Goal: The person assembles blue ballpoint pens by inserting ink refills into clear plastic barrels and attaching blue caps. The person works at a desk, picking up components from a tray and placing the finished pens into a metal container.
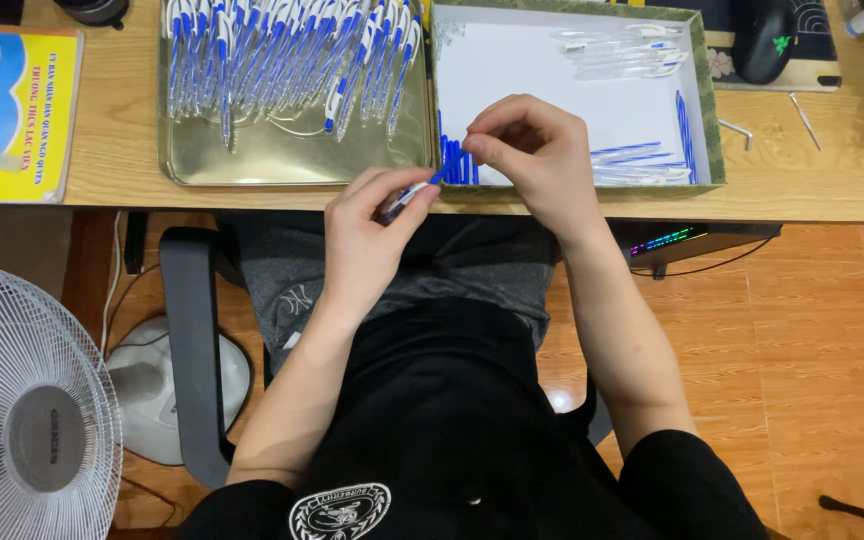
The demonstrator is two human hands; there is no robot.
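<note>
My left hand [367, 235] grips a blue and white pen [410, 193] just below the desk edge, its blue tip pointing up and right. My right hand [532, 150] hovers over the near left corner of a white-lined box [709, 120], fingers pinched around something small and blue that I cannot make out, right above the pen tip. A cluster of blue pen parts [457, 160] stands in that corner. A shiny metal tray [282, 155] to the left holds several assembled blue and white pens [282, 50].
Clear pen barrels [617, 50] and blue refills [642, 160] lie in the box. A yellow and blue booklet [12, 110] lies at the desk's left. A black mouse [762, 40] and hex keys [737, 128] lie on the right. A white fan [27, 420] stands on the floor at left.
</note>
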